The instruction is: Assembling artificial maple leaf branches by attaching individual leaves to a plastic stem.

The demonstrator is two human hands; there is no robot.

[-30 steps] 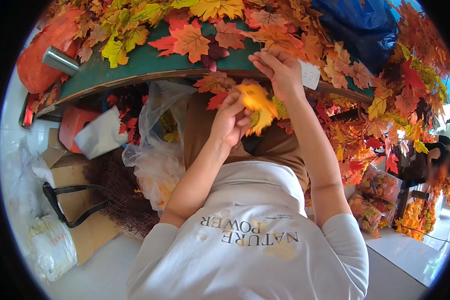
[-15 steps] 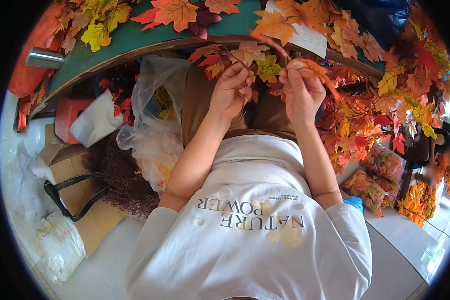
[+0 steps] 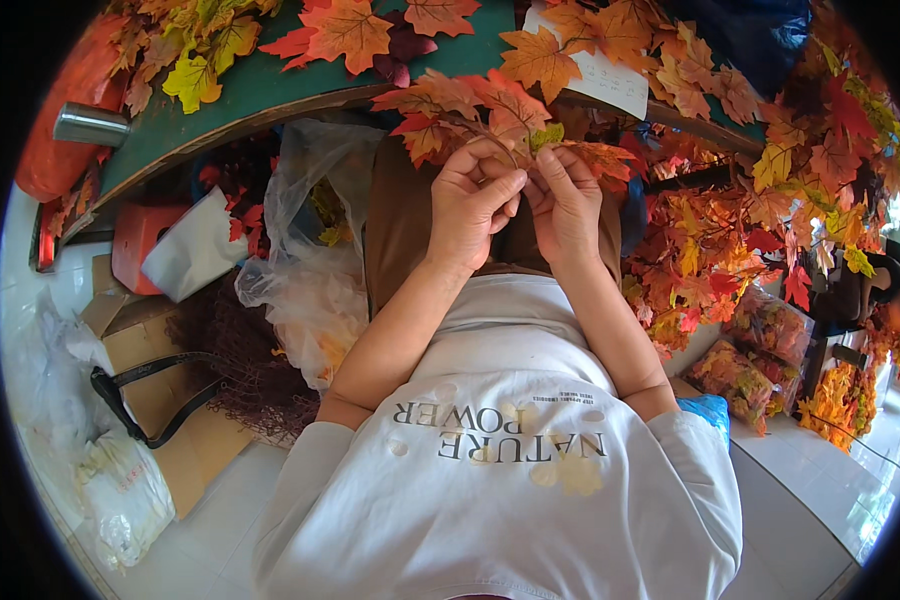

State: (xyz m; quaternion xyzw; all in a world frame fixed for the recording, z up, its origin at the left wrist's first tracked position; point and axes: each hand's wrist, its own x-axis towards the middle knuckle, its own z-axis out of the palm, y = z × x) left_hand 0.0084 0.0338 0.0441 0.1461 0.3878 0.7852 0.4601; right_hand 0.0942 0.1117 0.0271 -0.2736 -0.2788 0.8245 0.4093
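While I am pinching the leaf sprig [image 3: 490, 115] at 12 o'clock, left hand [image 3: 470, 205] and right hand [image 3: 562, 200] are grasping its thin stem; it seems light, floppy, easily torn.

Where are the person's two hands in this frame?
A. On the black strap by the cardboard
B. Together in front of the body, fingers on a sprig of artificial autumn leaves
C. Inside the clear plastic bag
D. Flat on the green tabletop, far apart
B: the left hand and right hand meet just below the table edge, fingers pinching the leaf sprig.
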